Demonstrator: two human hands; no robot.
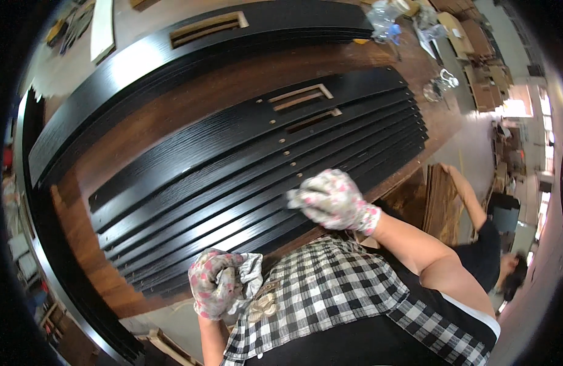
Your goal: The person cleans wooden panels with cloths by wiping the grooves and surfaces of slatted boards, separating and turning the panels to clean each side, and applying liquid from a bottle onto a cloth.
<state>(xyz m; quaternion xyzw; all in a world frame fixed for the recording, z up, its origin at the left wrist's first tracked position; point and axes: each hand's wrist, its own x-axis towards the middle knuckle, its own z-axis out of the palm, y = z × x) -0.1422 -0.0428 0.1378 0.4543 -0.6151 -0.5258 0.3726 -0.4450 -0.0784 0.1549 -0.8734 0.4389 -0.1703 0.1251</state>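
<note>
Black wooden boards (190, 165) lie overlapped in a stepped stack in front of me, with rectangular cut-outs and a row of small round holes. My right hand (330, 198), in a flower-patterned glove, is over the near boards right of the middle. Its fingers are pressed together around something small and blurred at the tips. My left hand (213, 283), in a similar glove, is closed on a pale grey cloth (251, 274) at the stack's near edge, in front of my checked apron (330, 274).
Beyond the stack, more black boards (135, 67) lie on the brown wooden surface (153, 110). Clear bottles (440, 85) and plastic wrap (385, 15) sit at the far right. Another person's arm (467, 192) touches upright brown panels (440, 201) on the right.
</note>
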